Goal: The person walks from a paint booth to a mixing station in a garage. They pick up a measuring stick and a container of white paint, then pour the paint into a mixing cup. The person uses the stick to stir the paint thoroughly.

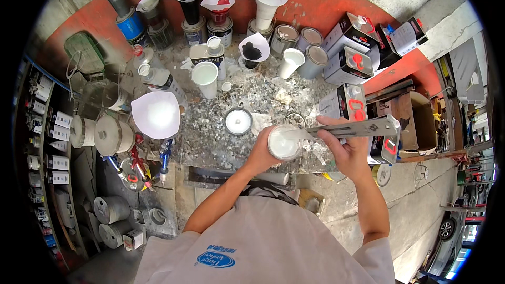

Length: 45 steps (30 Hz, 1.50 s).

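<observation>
Left hand: my left hand [261, 150] wraps around the cup of white paint [284, 144], fingers curled tight on its side, holding it over the near edge of the spattered bench [210, 131].
Right hand: my right hand [344, 144] pinches the metal stirring stick [351, 128], its tip dipped in the cup.
Cup: just right of the small open tin [238, 121].
White paper funnel [156, 114]: well left of the cup.
Paper cup [205, 78]: beyond the cup, toward the red wall [315, 0].
</observation>
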Each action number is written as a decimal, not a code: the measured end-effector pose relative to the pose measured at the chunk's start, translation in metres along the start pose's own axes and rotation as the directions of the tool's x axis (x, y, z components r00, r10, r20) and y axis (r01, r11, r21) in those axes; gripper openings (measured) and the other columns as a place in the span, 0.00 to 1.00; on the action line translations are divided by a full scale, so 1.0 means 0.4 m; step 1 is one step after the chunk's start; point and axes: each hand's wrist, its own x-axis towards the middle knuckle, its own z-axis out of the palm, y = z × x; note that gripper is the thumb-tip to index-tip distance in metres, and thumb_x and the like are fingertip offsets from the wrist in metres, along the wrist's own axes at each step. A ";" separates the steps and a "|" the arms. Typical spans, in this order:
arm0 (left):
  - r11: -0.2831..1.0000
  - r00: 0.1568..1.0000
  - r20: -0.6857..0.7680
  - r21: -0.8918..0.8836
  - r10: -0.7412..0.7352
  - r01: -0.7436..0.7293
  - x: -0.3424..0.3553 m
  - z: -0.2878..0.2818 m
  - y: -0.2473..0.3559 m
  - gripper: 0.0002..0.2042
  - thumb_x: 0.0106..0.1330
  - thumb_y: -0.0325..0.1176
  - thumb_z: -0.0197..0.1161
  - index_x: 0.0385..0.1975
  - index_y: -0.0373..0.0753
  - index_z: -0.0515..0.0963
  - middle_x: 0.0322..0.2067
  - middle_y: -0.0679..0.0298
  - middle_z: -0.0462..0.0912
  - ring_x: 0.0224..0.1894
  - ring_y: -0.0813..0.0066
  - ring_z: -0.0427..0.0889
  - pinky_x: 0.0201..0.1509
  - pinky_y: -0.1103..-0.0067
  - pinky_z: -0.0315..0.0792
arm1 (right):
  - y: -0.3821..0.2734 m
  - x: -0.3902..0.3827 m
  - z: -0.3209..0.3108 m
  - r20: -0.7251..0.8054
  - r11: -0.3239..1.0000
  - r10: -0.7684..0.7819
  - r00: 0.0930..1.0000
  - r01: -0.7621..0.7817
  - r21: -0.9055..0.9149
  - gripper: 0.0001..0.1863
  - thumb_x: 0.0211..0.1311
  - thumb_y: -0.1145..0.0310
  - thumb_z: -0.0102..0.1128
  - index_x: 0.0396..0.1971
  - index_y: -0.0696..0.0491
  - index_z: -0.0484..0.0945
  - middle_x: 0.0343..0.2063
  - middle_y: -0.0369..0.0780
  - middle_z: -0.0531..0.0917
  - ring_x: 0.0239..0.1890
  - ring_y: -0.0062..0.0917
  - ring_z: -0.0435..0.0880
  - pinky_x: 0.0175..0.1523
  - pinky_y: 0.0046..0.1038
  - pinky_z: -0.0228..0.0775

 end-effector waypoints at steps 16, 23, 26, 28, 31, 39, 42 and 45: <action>0.997 0.998 -0.068 0.070 0.016 -0.011 -0.002 0.011 -0.008 0.44 0.42 0.29 0.83 0.61 0.38 0.63 0.54 0.59 0.75 0.58 0.67 0.75 0.62 0.71 0.70 | 0.059 -0.015 0.057 -0.238 0.982 0.172 0.956 -0.146 0.122 0.07 0.67 0.76 0.60 0.42 0.60 0.78 0.29 0.35 0.80 0.28 0.12 0.75 0.28 0.16 0.66; 0.999 1.000 -0.011 -0.031 0.024 -0.025 0.006 0.011 -0.026 0.45 0.40 0.33 0.83 0.62 0.39 0.63 0.55 0.53 0.72 0.60 0.55 0.72 0.63 0.67 0.67 | 0.047 -0.018 0.076 0.139 0.947 0.202 0.969 -0.230 0.225 0.07 0.63 0.77 0.64 0.41 0.58 0.80 0.34 0.36 0.83 0.29 0.15 0.78 0.31 0.20 0.70; 0.997 0.998 0.021 -0.047 0.060 -0.059 0.007 -0.003 -0.031 0.44 0.43 0.32 0.82 0.62 0.39 0.63 0.55 0.53 0.71 0.60 0.56 0.72 0.64 0.68 0.67 | 0.017 0.013 0.013 0.256 0.980 -0.146 0.956 0.105 0.168 0.09 0.61 0.78 0.65 0.41 0.57 0.82 0.33 0.38 0.84 0.28 0.19 0.79 0.31 0.23 0.69; 0.999 0.997 0.066 0.009 0.035 -0.035 0.002 -0.014 -0.033 0.44 0.44 0.29 0.80 0.63 0.38 0.62 0.56 0.57 0.71 0.61 0.63 0.71 0.66 0.70 0.65 | -0.012 0.040 -0.015 0.301 0.987 -0.123 0.946 0.085 0.139 0.11 0.59 0.77 0.68 0.42 0.56 0.83 0.29 0.40 0.84 0.26 0.24 0.79 0.30 0.26 0.69; 0.999 0.993 0.116 -0.003 0.032 -0.032 0.004 -0.023 -0.007 0.44 0.45 0.26 0.79 0.64 0.38 0.61 0.57 0.59 0.71 0.62 0.66 0.70 0.67 0.71 0.64 | -0.018 0.073 -0.023 0.332 0.991 -0.135 0.934 0.131 0.036 0.14 0.57 0.74 0.70 0.44 0.52 0.85 0.26 0.41 0.83 0.25 0.28 0.79 0.31 0.28 0.70; 1.000 0.999 -0.033 -0.016 0.021 -0.021 0.001 -0.006 -0.050 0.42 0.41 0.30 0.81 0.60 0.39 0.66 0.55 0.55 0.71 0.62 0.56 0.69 0.65 0.66 0.64 | 0.034 -0.030 0.072 0.187 0.998 0.029 0.982 -0.040 0.054 0.14 0.63 0.72 0.67 0.49 0.53 0.83 0.28 0.35 0.85 0.26 0.16 0.77 0.32 0.21 0.69; 0.997 0.998 -0.051 0.068 0.030 -0.026 -0.003 -0.009 -0.046 0.43 0.40 0.31 0.82 0.60 0.38 0.66 0.55 0.55 0.71 0.61 0.56 0.69 0.66 0.66 0.64 | 0.005 -0.035 0.058 0.095 0.970 0.210 0.973 -0.220 0.106 0.14 0.64 0.73 0.66 0.49 0.56 0.83 0.26 0.34 0.84 0.24 0.14 0.76 0.29 0.19 0.67; 0.996 0.998 -0.062 0.090 0.029 -0.024 -0.007 -0.012 -0.036 0.45 0.38 0.32 0.83 0.60 0.38 0.66 0.55 0.55 0.71 0.61 0.55 0.69 0.66 0.66 0.64 | 0.013 -0.008 0.053 -0.093 0.986 0.151 0.984 -0.143 0.090 0.13 0.65 0.74 0.64 0.49 0.59 0.82 0.23 0.34 0.82 0.20 0.11 0.74 0.25 0.18 0.64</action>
